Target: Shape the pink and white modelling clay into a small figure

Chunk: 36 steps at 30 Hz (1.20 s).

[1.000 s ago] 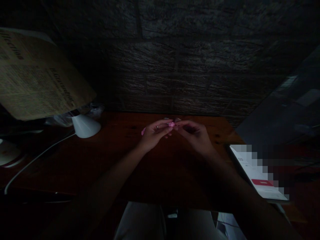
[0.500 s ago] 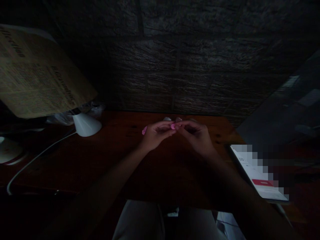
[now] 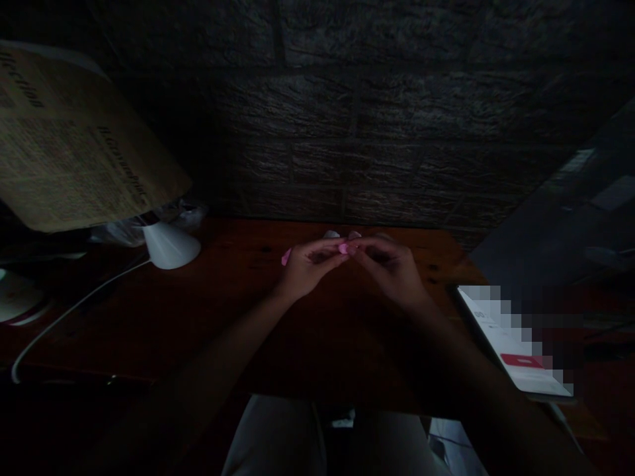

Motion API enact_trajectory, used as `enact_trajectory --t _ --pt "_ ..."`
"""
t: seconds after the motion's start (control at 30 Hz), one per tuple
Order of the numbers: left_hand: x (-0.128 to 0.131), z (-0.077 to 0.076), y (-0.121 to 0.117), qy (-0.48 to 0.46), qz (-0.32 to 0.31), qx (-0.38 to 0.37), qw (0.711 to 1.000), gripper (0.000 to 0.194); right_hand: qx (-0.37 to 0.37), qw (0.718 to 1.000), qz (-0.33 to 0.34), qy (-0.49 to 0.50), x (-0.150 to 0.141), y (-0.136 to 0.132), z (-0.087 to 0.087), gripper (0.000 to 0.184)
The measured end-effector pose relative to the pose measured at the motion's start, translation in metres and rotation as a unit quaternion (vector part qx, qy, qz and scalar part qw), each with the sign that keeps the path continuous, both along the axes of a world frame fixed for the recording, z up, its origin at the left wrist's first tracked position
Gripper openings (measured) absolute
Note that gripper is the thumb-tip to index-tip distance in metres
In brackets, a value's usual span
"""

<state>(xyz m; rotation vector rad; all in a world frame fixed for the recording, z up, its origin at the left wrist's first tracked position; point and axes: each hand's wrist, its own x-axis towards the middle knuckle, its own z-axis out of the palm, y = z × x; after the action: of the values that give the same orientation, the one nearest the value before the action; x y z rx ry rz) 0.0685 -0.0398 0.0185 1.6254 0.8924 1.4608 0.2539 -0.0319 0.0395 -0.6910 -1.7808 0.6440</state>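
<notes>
Between the fingertips of both hands is a small pink lump [image 3: 343,248], soft-looking like modelling clay; the dim light hides its exact kind. My left hand [image 3: 307,264] pinches it from the left, thumb below and fingers above. From the right, my right hand [image 3: 391,264] closes thumb and fingers on the same lump. Another pink piece [image 3: 286,256] shows just left of my left hand, partly hidden by it. Behind the fingertips lie a whitish piece [image 3: 331,234] and a pale pink piece [image 3: 354,235] on the wooden table [image 3: 238,297].
On the left stands a lamp with a newsprint-patterned shade [image 3: 89,145] and white base [image 3: 171,246], its white cable [image 3: 74,311] trailing forward. A pale round container [image 3: 17,297] sits at the far left. A lit tablet [image 3: 510,344] lies right. A stone-textured wall [image 3: 322,119] rises behind.
Both hands stay in nearly the same place, still pinching the pink lump, with only slight finger movement. The whole view has shifted very slightly.
</notes>
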Motion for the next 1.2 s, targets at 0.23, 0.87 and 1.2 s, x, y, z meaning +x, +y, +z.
enact_trajectory --t 0.23,0.87,1.2 --pt "-0.0017 -0.0003 0.0004 0.003 -0.028 -0.008 1.000 0.038 0.024 0.999 0.009 -0.035 0.0046 0.0005 0.0006 0.011" --pt "-0.0033 -0.0014 0.0011 -0.011 -0.090 -0.069 0.993 0.041 -0.125 0.981 0.149 0.005 0.0065 0.0042 0.0018 0.026" --pt "-0.0049 0.0041 0.0011 -0.051 -0.098 -0.108 0.988 0.042 -0.129 0.986 0.098 0.034 0.0100 0.0087 0.0013 0.032"
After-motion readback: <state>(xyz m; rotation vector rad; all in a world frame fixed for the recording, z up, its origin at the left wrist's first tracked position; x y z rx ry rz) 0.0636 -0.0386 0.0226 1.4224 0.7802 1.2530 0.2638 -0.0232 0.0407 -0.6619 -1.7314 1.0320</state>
